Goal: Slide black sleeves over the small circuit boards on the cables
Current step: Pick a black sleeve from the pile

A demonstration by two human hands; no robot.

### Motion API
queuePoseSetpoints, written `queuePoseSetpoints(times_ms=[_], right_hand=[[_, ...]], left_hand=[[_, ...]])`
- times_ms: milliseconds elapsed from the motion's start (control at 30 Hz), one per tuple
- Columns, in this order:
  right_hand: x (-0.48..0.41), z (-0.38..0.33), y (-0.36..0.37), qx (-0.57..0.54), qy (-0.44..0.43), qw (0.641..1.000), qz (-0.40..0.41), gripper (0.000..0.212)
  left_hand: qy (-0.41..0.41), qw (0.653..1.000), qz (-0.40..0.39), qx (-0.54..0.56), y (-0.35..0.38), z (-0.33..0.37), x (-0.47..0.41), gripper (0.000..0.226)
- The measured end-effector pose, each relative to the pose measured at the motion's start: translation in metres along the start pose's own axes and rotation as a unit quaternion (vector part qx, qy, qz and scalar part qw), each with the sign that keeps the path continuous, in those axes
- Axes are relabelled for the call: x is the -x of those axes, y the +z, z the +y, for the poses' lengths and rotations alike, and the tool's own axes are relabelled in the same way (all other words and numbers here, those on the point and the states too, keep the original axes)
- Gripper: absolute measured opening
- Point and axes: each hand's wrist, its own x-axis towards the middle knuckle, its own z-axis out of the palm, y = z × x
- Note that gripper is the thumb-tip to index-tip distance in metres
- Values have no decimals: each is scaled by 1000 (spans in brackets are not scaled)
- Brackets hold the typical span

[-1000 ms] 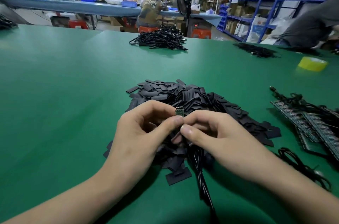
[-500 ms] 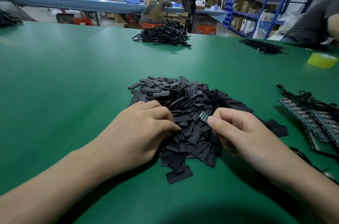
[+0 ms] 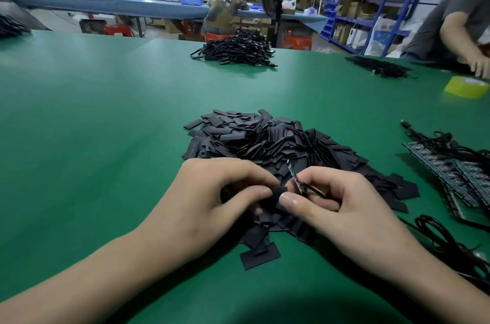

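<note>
The small circuit board (image 3: 294, 177) stands pinched in the right hand (image 3: 344, 209), just beside the black sleeve (image 3: 278, 195) that the left hand (image 3: 212, 199) pinches, both hands over the sleeve pile (image 3: 265, 143); squeezed flat, the sleeve's mouth may catch the board's corner.

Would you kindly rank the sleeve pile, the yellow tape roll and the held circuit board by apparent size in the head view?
1. sleeve pile
2. tape roll, though it lies farther off, so its true size is unsure
3. circuit board
</note>
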Motion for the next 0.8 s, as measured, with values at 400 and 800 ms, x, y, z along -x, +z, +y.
queuePoseSetpoints(times_ms=[400,800], right_hand=[[-2,-2,-2,-48,-3,999,-12,37],[-2,-10,-10,127,-17,991,-30,44]], left_hand=[[31,995,86,-51,4,5,1,20],[-50,993,96,37,1,0,0,12]])
